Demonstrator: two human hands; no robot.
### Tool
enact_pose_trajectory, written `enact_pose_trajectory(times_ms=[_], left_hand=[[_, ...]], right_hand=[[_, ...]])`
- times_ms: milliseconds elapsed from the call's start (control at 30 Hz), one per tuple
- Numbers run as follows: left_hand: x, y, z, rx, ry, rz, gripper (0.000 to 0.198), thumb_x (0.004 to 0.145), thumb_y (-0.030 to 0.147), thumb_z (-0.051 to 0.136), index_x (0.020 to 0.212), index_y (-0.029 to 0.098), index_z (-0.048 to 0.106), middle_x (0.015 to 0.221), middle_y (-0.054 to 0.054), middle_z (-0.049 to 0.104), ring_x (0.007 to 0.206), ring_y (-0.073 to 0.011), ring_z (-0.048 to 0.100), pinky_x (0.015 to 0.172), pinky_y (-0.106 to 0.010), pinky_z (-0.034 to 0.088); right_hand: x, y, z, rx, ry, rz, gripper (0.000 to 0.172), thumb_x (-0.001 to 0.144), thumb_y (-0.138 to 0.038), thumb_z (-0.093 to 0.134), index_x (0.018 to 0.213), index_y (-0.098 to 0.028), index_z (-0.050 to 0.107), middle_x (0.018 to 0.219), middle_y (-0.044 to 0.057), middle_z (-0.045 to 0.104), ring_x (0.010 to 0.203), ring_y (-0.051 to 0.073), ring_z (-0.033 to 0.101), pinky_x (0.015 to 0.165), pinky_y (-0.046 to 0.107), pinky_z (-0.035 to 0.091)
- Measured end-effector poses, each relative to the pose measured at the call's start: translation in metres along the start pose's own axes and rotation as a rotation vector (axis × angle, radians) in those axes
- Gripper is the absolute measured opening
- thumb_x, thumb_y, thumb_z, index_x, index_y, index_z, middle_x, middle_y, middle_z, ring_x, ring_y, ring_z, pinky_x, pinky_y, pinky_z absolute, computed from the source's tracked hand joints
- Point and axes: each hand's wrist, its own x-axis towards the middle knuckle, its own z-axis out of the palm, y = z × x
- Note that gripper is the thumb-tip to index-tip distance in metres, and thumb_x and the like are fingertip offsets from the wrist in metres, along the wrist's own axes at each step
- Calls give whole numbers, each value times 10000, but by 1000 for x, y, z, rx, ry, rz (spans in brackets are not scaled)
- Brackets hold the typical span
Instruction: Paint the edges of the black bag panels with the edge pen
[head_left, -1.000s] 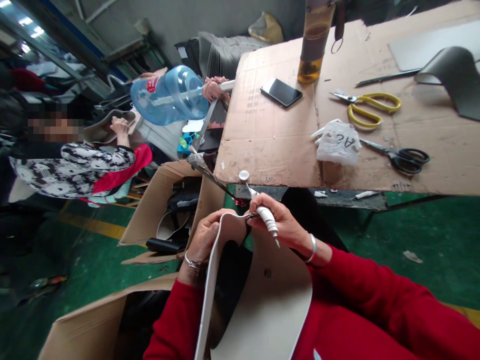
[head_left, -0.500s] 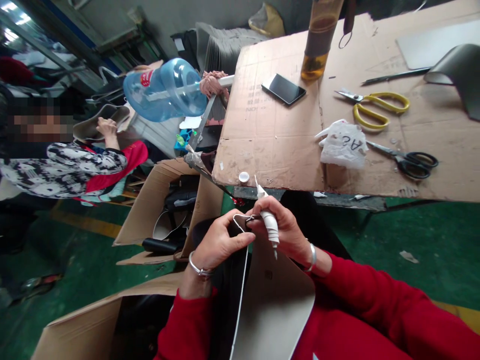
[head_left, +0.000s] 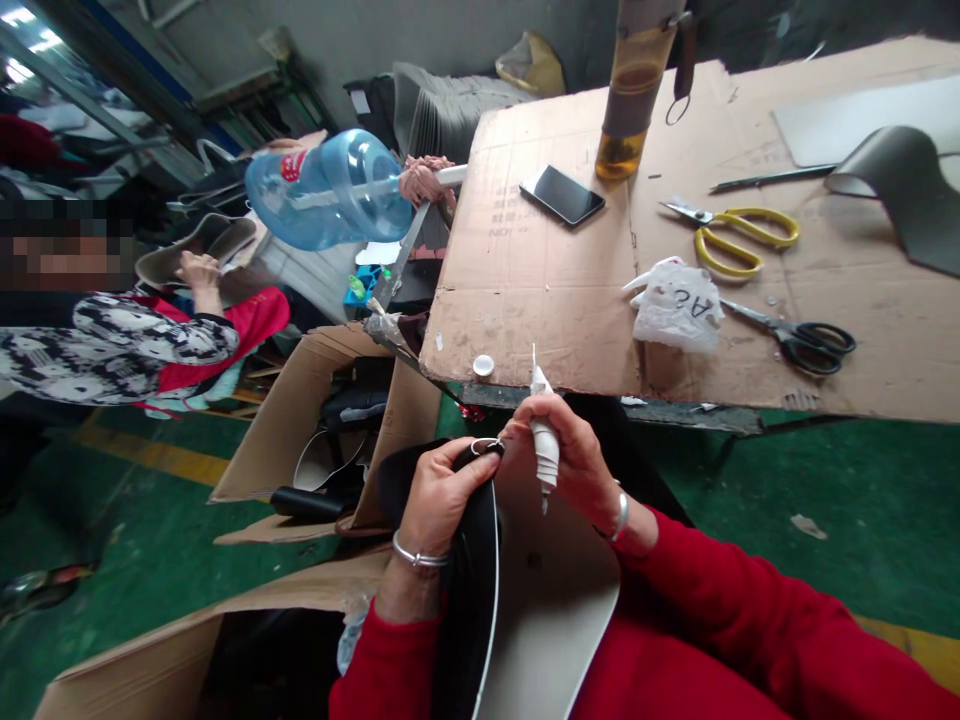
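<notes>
My left hand [head_left: 439, 505] is closed on the top end of a flexible black-and-beige sheet piece [head_left: 544, 600] with a white edge. Thumb and fingers pinch its curled tip, where a thin white loop shows. The piece hangs down over my lap, dark on one side and pale on the other. In my right hand [head_left: 581, 465] is a white, wrapped squeeze tube [head_left: 546, 452] with a thin nozzle pointing up. The right thumb and fingertips are close to the pinched tip; whether they touch it I cannot tell. A small white cap [head_left: 483, 366] lies on the table corner.
On the cardboard-covered table [head_left: 525, 300] lie a phone [head_left: 564, 196], yellow-handled scissors [head_left: 739, 235], black scissors [head_left: 814, 345], a crumpled plastic bag [head_left: 679, 305] and a drink bottle [head_left: 636, 100]. Open cardboard boxes [head_left: 259, 435] stand at left, near a co-worker [head_left: 180, 335].
The left hand has turned the tip over, so more of the dark side shows. My right hand with the tube has shifted slightly right, apart from the tip. The view has tilted a little.
</notes>
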Motion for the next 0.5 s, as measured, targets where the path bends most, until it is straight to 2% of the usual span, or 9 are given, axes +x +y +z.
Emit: enact_pose_trajectory(times_ms=[100,200,267,300,433,500], left_hand=[[7,-3,0,-185,48,-86,295,625,340,911,813,147,791,728,-38,754,623,-155,653,597,-235,503],[14,-3,3,-295,65,-121,306,571,321,937,749,137,770,669,-35,737,579,-140,648,562,-219,505],[17,-3,7,-330,62,-118,315,559,315,944,742,130,767,655,-36,733,572,-135,648,559,-213,510],[18,-3,8,-344,64,-115,318,553,311,946,743,129,767,654,-36,734,571,-133,648,560,-211,512],[24,-2,10,-383,92,-93,326,529,294,952,748,132,774,668,-37,744,582,-138,657,575,-218,524],[27,-2,9,-381,112,-75,319,534,290,948,756,133,781,677,-38,749,595,-140,663,593,-220,531]], right_hand=[[20,-8,-20,-71,-2,-20,256,1004,-365,609,1241,-270,596,876,20,715,783,189,685,754,325,552],[47,-17,-38,-179,5,-101,392,971,-401,660,1331,-249,620,1019,66,735,895,222,693,844,363,555],[64,-19,-44,-218,34,-138,333,950,-407,687,1232,-231,699,1119,89,727,970,240,685,893,378,547],[71,-17,-45,-218,53,-134,293,944,-412,692,1162,-220,727,1119,90,726,954,237,686,871,371,553],[88,3,-38,-121,58,-30,296,918,-465,704,992,-180,726,855,49,705,686,174,657,602,290,530],[89,14,-34,-122,47,-22,299,908,-469,710,923,-170,715,793,33,677,655,162,639,576,275,503]])
